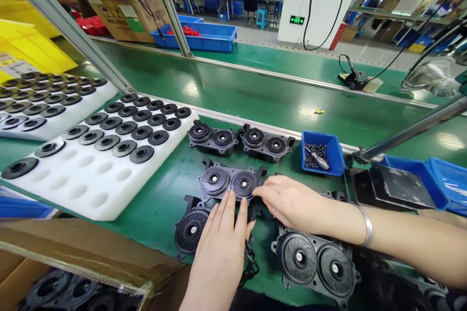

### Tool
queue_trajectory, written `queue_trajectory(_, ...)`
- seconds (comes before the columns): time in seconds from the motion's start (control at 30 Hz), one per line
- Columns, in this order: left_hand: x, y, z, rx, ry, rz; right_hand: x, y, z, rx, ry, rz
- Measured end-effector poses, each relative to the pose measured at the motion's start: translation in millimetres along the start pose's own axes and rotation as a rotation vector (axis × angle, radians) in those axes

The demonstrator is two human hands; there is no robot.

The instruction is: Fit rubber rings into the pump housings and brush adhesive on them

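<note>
A black twin-disc housing (229,181) lies on the green table in the middle. My left hand (223,243) rests over its near edge with the fingers spread, above another black housing (192,231) that it partly covers. At the right end of the middle housing is my right hand (288,201), its thumb and fingers pinched together; anything between them is too small to make out. Two more housings (212,139) (267,143) sit in a row behind. A larger-looking housing (316,261) lies at the near right, below my right forearm.
White foam trays (109,204) (40,126) with black discs are at the left. A blue bin (323,153) with small screws stands at the right, near a metal pole (412,129). An open cardboard box (91,243) fills the near left.
</note>
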State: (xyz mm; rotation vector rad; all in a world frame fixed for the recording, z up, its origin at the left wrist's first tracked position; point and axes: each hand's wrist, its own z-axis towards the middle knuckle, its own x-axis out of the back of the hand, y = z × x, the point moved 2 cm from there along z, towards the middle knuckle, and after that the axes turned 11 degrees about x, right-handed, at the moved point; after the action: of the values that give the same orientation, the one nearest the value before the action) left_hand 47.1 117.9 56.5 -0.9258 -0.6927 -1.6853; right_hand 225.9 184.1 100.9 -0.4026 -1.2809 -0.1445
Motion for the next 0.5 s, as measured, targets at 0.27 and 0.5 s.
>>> queue_trajectory(0.27,-6.5,2,-6,0.019,-0.014,0.016,0,-15,-3,0.126,-0.066,-0.133)
queue_trajectory(0.5,-5.4,5,-3,0.088,-0.032,-0.03,8,5,2,-0.039,-0.031,-0.082)
